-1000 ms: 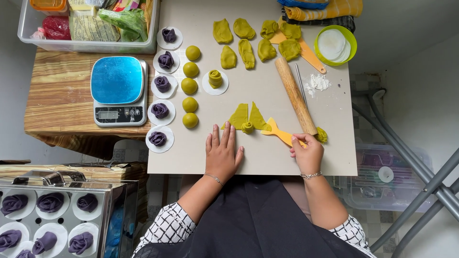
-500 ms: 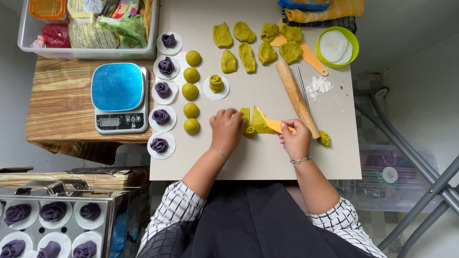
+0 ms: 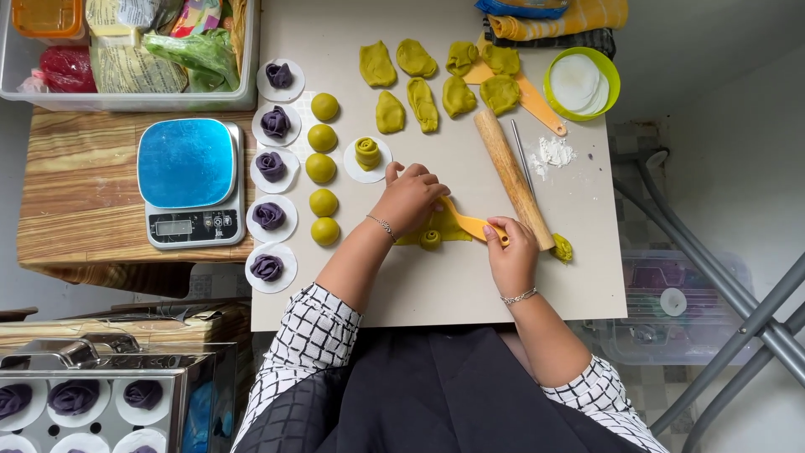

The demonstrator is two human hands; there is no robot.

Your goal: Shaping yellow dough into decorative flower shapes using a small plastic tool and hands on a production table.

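Two hands work green dough with an orange scraper
Left hand (image 3: pixel 409 200) presses fingers-together on the flattened green dough (image 3: pixel 436 231) mid-board (image 3: pixel 436 294); right hand (image 3: pixel 510 252) is clamped on the orange scraper (image 3: pixel 470 225), beside the rolling pin (image 3: pixel 511 176)

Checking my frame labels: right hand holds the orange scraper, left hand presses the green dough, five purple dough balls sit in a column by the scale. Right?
One thing is off: the five balls in the column are green, not purple; the head view shows it. The purple pieces are flower shapes on white discs beside them. The right hand holds the orange scraper, and the left hand presses the green dough.
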